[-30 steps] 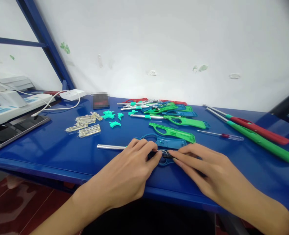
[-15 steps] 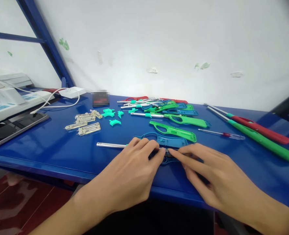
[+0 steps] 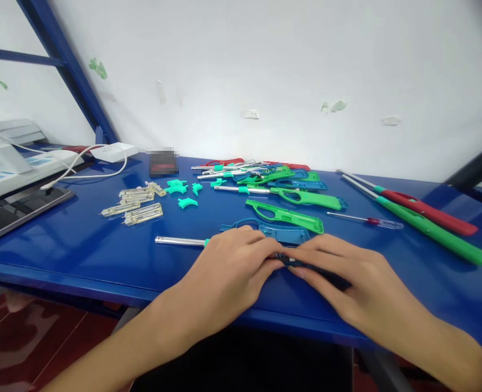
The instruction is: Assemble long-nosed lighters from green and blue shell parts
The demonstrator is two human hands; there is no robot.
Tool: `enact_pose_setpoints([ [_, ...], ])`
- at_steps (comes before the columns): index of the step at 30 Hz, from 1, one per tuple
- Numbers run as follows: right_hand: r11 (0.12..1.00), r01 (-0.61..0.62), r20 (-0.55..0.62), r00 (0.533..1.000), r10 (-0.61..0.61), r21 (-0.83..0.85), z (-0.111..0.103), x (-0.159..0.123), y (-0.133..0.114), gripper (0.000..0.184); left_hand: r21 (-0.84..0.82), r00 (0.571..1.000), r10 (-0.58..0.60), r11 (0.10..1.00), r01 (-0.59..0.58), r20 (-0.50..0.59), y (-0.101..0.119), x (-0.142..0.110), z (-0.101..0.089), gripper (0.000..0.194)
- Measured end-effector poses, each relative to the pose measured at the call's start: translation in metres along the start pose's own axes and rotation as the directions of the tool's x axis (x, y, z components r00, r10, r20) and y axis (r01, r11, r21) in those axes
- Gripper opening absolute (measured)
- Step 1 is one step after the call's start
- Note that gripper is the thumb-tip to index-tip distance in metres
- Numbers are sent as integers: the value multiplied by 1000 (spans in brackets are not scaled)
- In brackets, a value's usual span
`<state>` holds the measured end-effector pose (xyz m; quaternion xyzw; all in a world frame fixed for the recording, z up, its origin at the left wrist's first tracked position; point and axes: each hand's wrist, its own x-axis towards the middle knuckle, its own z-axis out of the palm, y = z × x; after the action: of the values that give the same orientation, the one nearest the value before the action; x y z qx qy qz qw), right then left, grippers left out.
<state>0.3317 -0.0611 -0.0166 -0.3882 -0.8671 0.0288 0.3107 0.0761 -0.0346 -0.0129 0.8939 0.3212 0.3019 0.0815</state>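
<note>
A partly assembled blue long-nosed lighter (image 3: 288,261) lies between my hands near the table's front edge, mostly covered by the fingers. Its metal tube (image 3: 179,241) sticks out leftwards past my left hand (image 3: 236,267). The thumb and fingers of that hand are closed on the front of the handle. My right hand (image 3: 359,277) pinches the rear of the same handle, fingers above and thumb below. Just behind them lies a loose blue handle half (image 3: 285,232), and beyond it a green handle half (image 3: 290,216).
Several teal triggers (image 3: 177,187) and clear fuel tanks (image 3: 145,213) lie at left. A pile of lighter parts (image 3: 257,171) lies by the wall. At right are a screwdriver (image 3: 382,222), a green lighter (image 3: 440,234) and a red lighter (image 3: 428,209). A phone (image 3: 24,212) lies far left.
My fingertips have closed in around the blue lighter's handle, and the handle looks turned more edge-on. The view has shifted slightly, moving the scene a little left.
</note>
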Motion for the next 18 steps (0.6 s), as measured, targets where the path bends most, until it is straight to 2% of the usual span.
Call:
enact_pose_setpoints([
  [3, 999, -40, -18, 999, 40, 22, 0, -1, 3, 27, 2, 1000, 5, 1000, -5, 11, -1, 0, 0, 19],
  [8, 998, -55, -52, 997, 56, 16, 1, -2, 3, 19, 87, 993, 76, 993, -83, 90, -2, -1, -3, 31],
  [18, 1000, -28, -61, 998, 28, 1, 1, 0, 1, 20, 149, 988, 137, 978, -147, 77, -1, -3, -4, 39],
])
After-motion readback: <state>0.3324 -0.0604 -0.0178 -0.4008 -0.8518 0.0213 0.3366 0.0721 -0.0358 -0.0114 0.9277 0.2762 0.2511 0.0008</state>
